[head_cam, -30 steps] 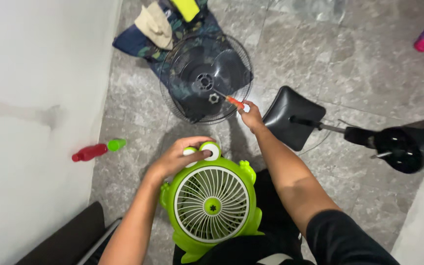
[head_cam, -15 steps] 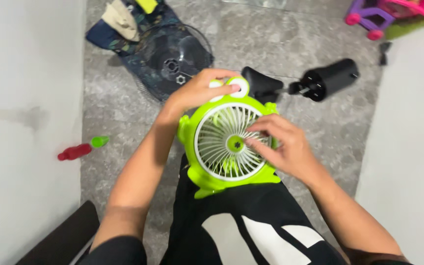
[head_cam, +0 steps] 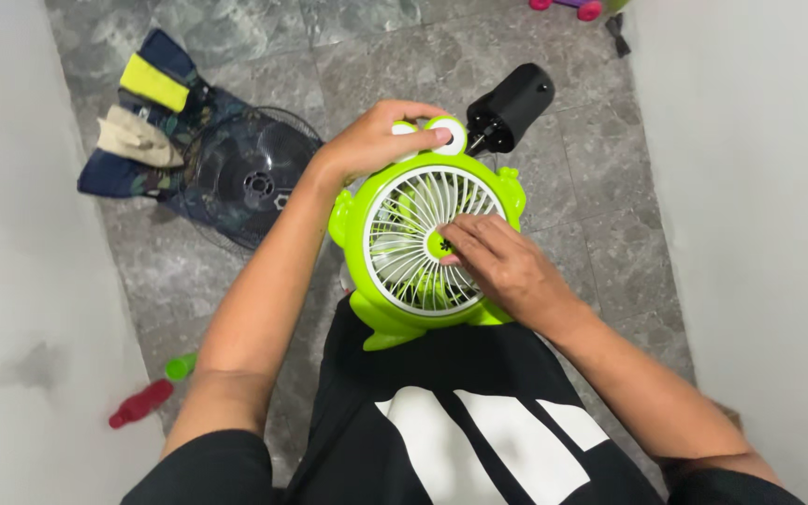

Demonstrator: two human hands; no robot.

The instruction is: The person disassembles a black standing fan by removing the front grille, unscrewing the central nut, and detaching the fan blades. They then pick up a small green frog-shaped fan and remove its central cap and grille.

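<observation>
While the green frog-shaped fan rests face-up on the person's lap, its white front grille remains fitted; no part of it appears removed. Left hand clasps the top at the white eyes. Right hand lies on the grille, fingers narrowed at the hub, holding nothing visible. A larger fan guard lies apart on the floor.

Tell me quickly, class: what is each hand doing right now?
Left hand: closed over the top of the green frog-shaped fan, holding it.
Right hand: holds nothing, fingers resting on the white grille.
</observation>
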